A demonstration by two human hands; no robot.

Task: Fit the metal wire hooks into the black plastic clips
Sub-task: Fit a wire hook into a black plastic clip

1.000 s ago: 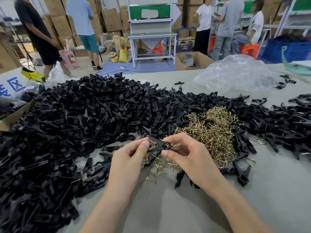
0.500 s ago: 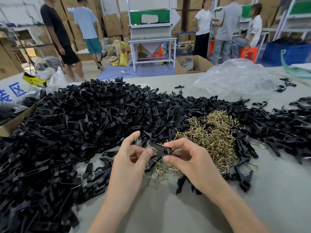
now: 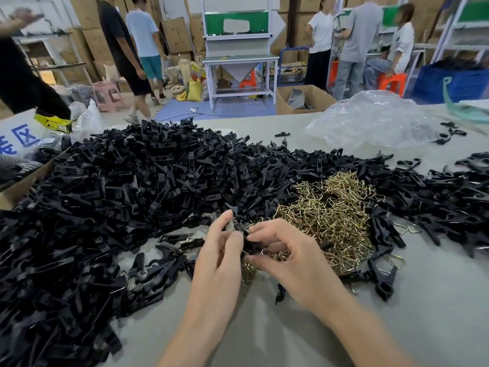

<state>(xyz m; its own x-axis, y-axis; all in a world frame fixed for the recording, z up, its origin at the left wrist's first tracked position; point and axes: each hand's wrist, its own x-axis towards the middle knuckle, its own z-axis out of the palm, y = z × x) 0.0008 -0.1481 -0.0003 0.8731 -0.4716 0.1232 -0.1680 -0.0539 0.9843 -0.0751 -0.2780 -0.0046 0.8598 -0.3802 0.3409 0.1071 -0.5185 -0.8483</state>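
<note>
A grey counter carries a broad heap of black clips spreading left and across the far side. A smaller pile of brass-coloured wire hooks lies right of centre, ringed by clips. A crumpled clear bag sits at the far right. Near the hook pile, the left hand and right hand both pinch one black clip between their fingertips.
</note>
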